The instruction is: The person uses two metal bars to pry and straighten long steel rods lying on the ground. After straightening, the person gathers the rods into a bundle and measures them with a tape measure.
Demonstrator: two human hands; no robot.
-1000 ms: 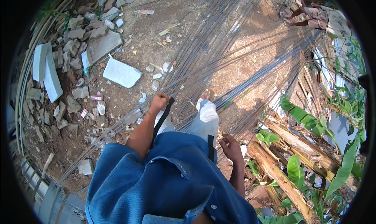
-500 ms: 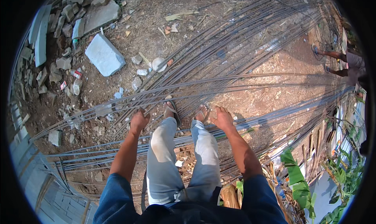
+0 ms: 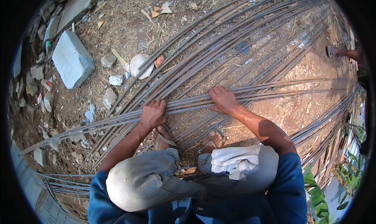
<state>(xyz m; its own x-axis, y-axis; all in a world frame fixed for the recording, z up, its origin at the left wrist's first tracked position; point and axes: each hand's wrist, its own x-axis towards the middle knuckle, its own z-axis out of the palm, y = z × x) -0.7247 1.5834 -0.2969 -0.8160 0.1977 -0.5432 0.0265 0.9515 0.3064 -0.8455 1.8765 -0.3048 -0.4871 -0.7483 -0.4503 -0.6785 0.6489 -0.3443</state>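
Note:
A long bundle of thin steel bars (image 3: 189, 102) runs across in front of my feet, from the lower left to the far right. My left hand (image 3: 153, 113) is closed over it, fingers on the far side and thumb on the near side. Some way to the right, my right hand (image 3: 223, 100) grips the same bundle, its thumb tucked against the near edge. Both palms are hidden. My knees are bent, and my sandalled feet (image 3: 211, 140) stand just behind the bars.
More steel bars (image 3: 211, 48) lie fanned out beyond the bundle, and another stack (image 3: 329, 118) lies to the right. A pale concrete block (image 3: 72, 59) and rubble (image 3: 37, 73) are at the left. Another person's leg (image 3: 346, 53) shows at the right edge.
I have crouched lower, my knees spreading into view. Both hands, empty and apart from the bars before, have moved forward and taken hold of the bundle.

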